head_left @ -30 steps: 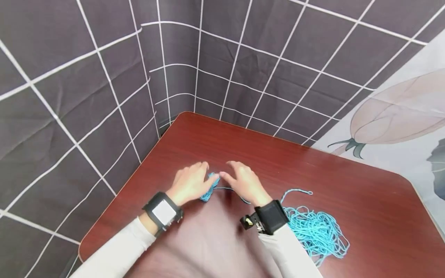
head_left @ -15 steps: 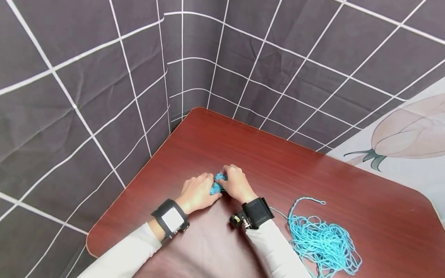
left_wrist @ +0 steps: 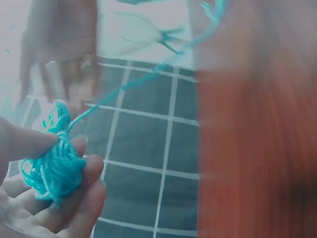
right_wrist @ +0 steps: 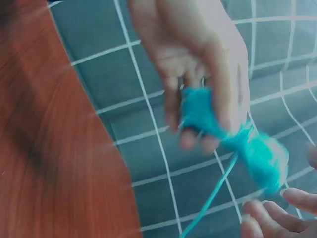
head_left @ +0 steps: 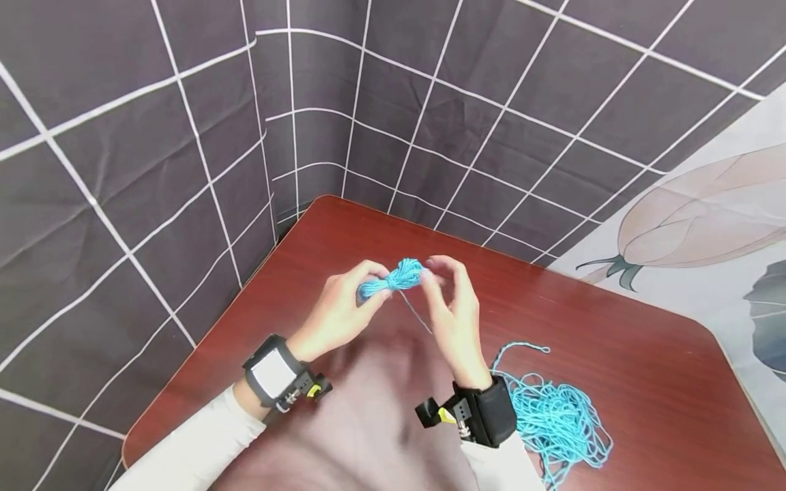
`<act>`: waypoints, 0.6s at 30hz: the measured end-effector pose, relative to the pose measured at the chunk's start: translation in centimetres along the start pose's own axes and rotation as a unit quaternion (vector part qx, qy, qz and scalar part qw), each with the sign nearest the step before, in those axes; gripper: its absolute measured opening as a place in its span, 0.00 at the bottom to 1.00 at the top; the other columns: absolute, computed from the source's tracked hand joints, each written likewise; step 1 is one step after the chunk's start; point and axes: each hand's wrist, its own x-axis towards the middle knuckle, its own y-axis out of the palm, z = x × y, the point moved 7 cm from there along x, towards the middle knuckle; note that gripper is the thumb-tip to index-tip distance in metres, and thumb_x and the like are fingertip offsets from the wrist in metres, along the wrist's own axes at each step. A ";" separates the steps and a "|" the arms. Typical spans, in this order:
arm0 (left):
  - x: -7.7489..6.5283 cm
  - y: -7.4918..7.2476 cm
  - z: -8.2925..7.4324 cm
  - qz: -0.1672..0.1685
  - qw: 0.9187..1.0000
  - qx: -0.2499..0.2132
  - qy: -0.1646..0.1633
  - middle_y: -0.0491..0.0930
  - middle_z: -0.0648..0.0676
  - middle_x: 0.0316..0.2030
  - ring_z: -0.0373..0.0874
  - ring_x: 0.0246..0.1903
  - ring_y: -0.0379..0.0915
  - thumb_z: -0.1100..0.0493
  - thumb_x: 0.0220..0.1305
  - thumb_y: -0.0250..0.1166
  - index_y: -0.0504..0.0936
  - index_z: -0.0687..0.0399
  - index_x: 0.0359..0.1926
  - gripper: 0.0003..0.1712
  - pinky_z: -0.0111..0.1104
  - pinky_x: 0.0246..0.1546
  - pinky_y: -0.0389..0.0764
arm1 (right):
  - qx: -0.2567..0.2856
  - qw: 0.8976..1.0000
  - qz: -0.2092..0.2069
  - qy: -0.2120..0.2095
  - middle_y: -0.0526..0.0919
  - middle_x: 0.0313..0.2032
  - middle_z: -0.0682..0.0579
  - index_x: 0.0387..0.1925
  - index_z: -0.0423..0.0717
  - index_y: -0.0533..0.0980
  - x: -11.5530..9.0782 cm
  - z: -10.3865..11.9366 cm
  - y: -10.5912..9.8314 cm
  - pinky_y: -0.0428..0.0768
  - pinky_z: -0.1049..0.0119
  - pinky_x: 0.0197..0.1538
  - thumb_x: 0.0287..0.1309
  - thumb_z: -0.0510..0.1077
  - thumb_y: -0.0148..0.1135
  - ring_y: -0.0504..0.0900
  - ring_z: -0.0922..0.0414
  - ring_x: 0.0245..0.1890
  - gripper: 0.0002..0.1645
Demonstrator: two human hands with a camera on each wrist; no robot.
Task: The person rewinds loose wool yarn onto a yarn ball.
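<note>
My left hand (head_left: 334, 310) pinches a small bundle of blue cord (head_left: 405, 273) at its narrow waist, up over the table. Loops fan out on both sides of the waist, like a bow. In the left wrist view, the thumb presses the bundle (left_wrist: 55, 171) against the fingers. My right hand (head_left: 459, 317) is beside the bundle's right end, fingers loosely bent. From the right wrist view, its fingertips (right_wrist: 267, 218) lie just off the looped end, holding nothing. A single strand (right_wrist: 210, 198) hangs from the waist and runs toward the right.
A loose, tangled pile of blue cord (head_left: 561, 419) lies on the red-brown table (head_left: 663, 368) by the right forearm, one looped end (head_left: 522, 344) sticking out behind it. Dark grid-patterned cloth (head_left: 430, 123) stands along the table's left and back edges.
Half a second ago both hands were on the bundle low at the table. Now the left hand holds it higher, and the right hand has come off its right end.
</note>
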 end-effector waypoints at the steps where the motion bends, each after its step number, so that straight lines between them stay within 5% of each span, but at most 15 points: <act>1: 0.2 -0.1 -0.2 -0.004 1.000 -0.013 0.001 0.85 0.49 0.35 0.34 0.30 0.74 0.59 0.57 0.64 0.76 0.49 0.44 0.13 0.35 0.28 0.78 | 0.010 1.000 0.004 0.015 0.78 0.46 0.48 0.53 0.44 0.70 -0.4 -0.4 -0.2 0.76 0.57 0.49 0.64 0.48 0.51 0.77 0.58 0.44 0.19; 4: 0.7 -0.3 -0.7 -0.015 0.999 -0.041 0.003 0.85 0.50 0.36 0.35 0.30 0.75 0.58 0.56 0.65 0.77 0.50 0.45 0.14 0.37 0.28 0.79 | 0.026 0.998 0.051 0.040 0.81 0.44 0.48 0.55 0.47 0.70 -1.7 -2.4 0.2 0.74 0.54 0.54 0.68 0.51 0.43 0.77 0.58 0.45 0.20; 10: 1.9 0.0 -1.2 -0.022 0.999 -0.023 0.017 0.84 0.50 0.36 0.36 0.29 0.75 0.57 0.57 0.64 0.77 0.50 0.44 0.13 0.37 0.30 0.79 | -0.021 0.989 0.148 0.023 0.78 0.24 0.51 0.46 0.51 0.76 -4.4 -1.6 1.0 0.77 0.63 0.33 0.69 0.50 0.43 0.75 0.59 0.26 0.17; 15: 2.4 1.4 -1.5 0.019 0.999 0.027 0.044 0.81 0.47 0.32 0.38 0.27 0.71 0.56 0.57 0.64 0.77 0.49 0.44 0.13 0.34 0.27 0.78 | -0.105 0.979 0.173 -0.037 0.71 0.18 0.58 0.37 0.55 0.78 -4.1 1.6 -0.9 0.69 0.69 0.21 0.63 0.53 0.51 0.67 0.62 0.18 0.11; 18: 2.0 2.4 -1.8 0.066 0.995 0.015 0.068 0.80 0.44 0.30 0.37 0.26 0.70 0.54 0.56 0.65 0.79 0.46 0.42 0.11 0.33 0.26 0.76 | -0.135 0.975 0.169 -0.058 0.65 0.15 0.57 0.30 0.55 0.77 -2.4 3.1 -2.8 0.64 0.70 0.19 0.60 0.54 0.56 0.63 0.62 0.16 0.10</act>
